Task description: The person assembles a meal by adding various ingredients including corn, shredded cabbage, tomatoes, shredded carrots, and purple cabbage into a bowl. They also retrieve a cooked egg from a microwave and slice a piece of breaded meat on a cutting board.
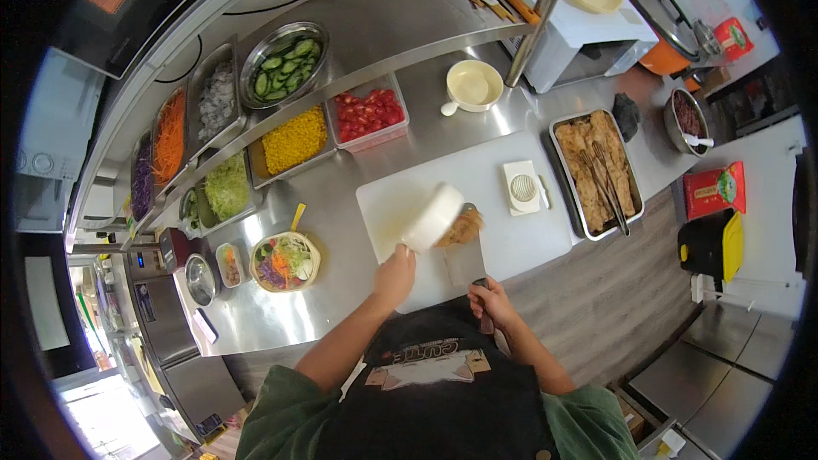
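Observation:
My left hand (395, 276) grips the handle of a cream-coloured bowl (434, 217), which is tilted over the white cutting board (402, 195). Beside the bowl, partly hidden by it, is a browned piece of cooked meat (464, 229). My right hand (495, 304) is closed around the dark handle of a broad-bladed knife (463, 263); the blade lies at the near side of the meat. Farther right on the board sits a white egg slicer (523, 188). A bowl of mixed salad (285, 262) stands on the steel counter to the left.
Right of the board is a metal tray (576, 186) of cooked meat with tongs (604, 188). Corn (295, 140), cut tomatoes (370, 116) and shredded lettuce (226, 188) are in containers at the back left. A second handled bowl (474, 85) stands behind the board, below the raised steel shelf (383, 9).

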Demonstrator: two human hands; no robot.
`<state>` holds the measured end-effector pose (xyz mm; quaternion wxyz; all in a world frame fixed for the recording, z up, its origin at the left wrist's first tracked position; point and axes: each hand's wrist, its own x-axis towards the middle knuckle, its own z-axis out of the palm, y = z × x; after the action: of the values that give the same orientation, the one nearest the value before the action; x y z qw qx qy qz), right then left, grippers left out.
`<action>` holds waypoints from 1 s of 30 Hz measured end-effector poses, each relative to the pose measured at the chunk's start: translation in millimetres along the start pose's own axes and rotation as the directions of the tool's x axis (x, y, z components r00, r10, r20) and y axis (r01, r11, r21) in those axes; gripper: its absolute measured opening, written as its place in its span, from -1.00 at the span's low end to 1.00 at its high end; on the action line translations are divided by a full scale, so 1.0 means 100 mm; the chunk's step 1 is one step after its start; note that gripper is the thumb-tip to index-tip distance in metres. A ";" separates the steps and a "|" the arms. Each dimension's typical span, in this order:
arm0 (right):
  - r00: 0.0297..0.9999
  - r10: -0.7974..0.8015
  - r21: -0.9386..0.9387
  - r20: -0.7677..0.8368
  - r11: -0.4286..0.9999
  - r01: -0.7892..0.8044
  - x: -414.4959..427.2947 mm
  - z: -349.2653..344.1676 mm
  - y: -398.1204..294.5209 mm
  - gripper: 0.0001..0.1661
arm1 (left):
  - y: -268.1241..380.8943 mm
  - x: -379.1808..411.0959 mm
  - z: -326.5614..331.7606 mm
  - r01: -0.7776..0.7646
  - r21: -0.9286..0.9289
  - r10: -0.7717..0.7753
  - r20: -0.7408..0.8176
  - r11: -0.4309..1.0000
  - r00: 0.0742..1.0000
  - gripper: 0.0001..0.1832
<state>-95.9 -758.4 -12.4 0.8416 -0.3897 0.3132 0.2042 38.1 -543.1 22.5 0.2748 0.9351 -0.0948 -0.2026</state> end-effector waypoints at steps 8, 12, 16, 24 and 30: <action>1.000 -0.008 -0.052 -0.012 0.999 0.007 0.04 -0.22 -0.10 -0.84 | -0.15 0.69 -0.40 0.154 -0.355 -0.104 0.155 0.922 0.982 -0.67; 0.965 -0.230 -0.625 -0.123 0.773 0.105 -0.16 -0.27 -0.42 -0.83 | -0.03 1.25 -0.48 0.354 -0.607 -0.043 0.465 0.711 0.884 -0.69; 0.787 -0.589 -0.981 0.183 -0.060 0.184 -0.38 -0.20 -0.75 -0.75 | 0.12 1.58 -0.34 0.467 -0.688 -0.018 0.552 0.556 0.834 -0.70; 0.869 -0.493 -0.991 -0.036 0.132 0.034 -0.50 -0.29 -0.76 -0.73 | -0.13 1.45 -0.18 0.498 -0.776 -0.300 0.404 0.387 0.864 -0.56; 0.906 -0.421 -0.999 0.032 0.013 0.041 -0.43 -0.41 -0.75 -0.72 | -0.25 0.87 0.17 0.159 -0.482 -0.187 -0.010 0.862 0.982 -0.62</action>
<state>-97.6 -840.8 36.3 0.3117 -0.9269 0.1316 0.1627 110.9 -555.6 -33.3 0.4807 0.8480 0.0504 -0.2172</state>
